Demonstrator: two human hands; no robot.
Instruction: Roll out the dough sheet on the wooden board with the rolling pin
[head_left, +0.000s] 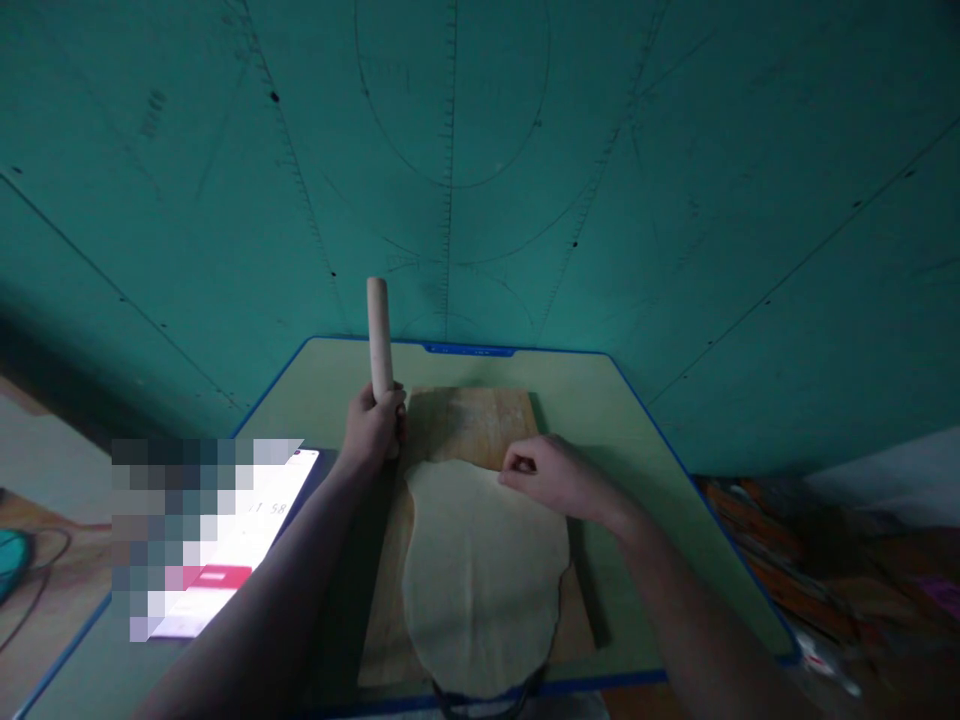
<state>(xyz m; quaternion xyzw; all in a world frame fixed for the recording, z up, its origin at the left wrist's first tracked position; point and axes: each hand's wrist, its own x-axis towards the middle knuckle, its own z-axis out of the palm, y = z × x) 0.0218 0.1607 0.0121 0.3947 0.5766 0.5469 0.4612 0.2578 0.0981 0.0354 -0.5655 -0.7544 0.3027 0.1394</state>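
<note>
A wide, flat sheet of pale dough (pixel 484 580) lies over a wooden board (pixel 472 415), its lower end reaching the board's near edge. Left of the dough, my left hand (pixel 373 425) is wrapped round the lower part of a wooden rolling pin (pixel 379 335), which points up and away from me. At the dough's upper right edge, my right hand (pixel 547 475) pinches the rim between thumb and fingers. Faint creases run down the middle of the sheet.
The board rests on a light green table (pixel 645 560) with a blue edge. A lit phone or tablet (pixel 255 520), partly pixelated, lies left of my left forearm. A green wall (pixel 480 220) with drawn lines stands behind. Clutter sits on the floor at right.
</note>
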